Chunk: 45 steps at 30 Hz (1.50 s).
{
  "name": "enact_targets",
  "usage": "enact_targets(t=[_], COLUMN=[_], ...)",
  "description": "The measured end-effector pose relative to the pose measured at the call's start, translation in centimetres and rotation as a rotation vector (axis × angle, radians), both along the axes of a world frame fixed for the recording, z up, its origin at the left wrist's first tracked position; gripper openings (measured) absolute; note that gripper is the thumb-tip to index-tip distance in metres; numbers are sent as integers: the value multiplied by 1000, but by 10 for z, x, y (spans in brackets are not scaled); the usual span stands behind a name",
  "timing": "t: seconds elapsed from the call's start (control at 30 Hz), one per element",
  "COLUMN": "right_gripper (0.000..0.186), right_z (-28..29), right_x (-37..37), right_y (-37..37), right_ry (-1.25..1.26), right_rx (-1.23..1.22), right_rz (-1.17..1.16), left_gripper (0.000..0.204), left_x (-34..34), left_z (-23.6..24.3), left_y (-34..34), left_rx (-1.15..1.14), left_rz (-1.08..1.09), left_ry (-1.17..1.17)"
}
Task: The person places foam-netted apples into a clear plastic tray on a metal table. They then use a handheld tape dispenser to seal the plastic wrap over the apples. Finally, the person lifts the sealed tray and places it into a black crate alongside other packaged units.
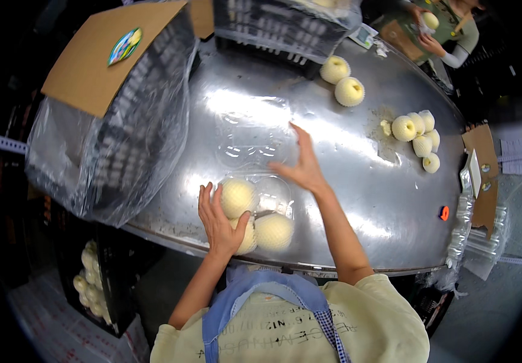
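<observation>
A clear plastic tray (273, 197) on the metal table holds three pale fruits in foam nets (238, 197), with its upper right cup unfilled. My left hand (218, 227) curves round the fruits at its left side, fingers on them and thumb against the lower one. Its clear lid (249, 140) lies open beyond. My right hand (302, 169) hangs just right of the lid, thumb and fingers apart, holding nothing.
A plastic-lined crate (116, 145) under cardboard (85, 66) stands left, another crate (273, 36) behind. More wrapped fruits (350, 91) sit right. An orange tape tool (445, 213) is near the right edge. A co-worker's hands (429, 43) hold a fruit; crated fruits (91, 278) sit below.
</observation>
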State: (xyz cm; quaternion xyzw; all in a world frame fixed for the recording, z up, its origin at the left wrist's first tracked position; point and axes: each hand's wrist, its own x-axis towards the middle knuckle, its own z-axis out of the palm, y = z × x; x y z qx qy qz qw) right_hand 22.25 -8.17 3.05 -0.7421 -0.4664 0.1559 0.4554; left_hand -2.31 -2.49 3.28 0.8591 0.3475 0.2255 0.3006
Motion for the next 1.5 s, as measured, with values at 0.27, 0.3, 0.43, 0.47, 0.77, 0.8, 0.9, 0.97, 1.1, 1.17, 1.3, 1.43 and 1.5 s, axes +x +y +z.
enact_targets(t=[0.27,0.3,0.43,0.47,0.77,0.8,0.9,0.97,1.1,1.17,1.3,1.43,1.5], right_gripper=[99,99,106,103,89,89,90,91,88,88,93,106,109], right_z=[-27,-23,-58,-59,-53,-52,-37,-11,66,90,99,86,80], right_x=[169,187,227,234,222,209,148,99,9,-21,-59,-78,-89], right_y=[-33,-28,12,13,-10,-18,-44,-58,-63,-74,-84,-99,-103], right_ry=[-336,-334,-369,-364,-53,-24,92,47,-28,-120,-294,8,112], right_rx=[-69,-79,-99,-96,-43,-26,127,69,84,60,93,333,366], right_rz=[-630,-672,-692,-722,-763,-712,-488,-300,77,215,350,269,267], left_gripper=[66,66,65,66,66,67,72,76,85,84,71,66,66], left_x=[30,32,21,24,26,26,28,32,42,48,46,24,17], left_z=[1,2,1,1,1,2,13,29,63,82,76,91,89], left_y=[3,5,2,2,1,1,-2,-6,-15,-22,-30,-39,-45], left_rx=[34,45,20,24,65,78,105,116,-425,-1022,-1280,-1585,-1655], left_rz=[-195,-192,-123,-138,-164,-166,-164,-139,-208,-161,-296,-271,-275], left_ry=[272,272,318,301,242,244,225,178,-255,-422,-508,-629,-634])
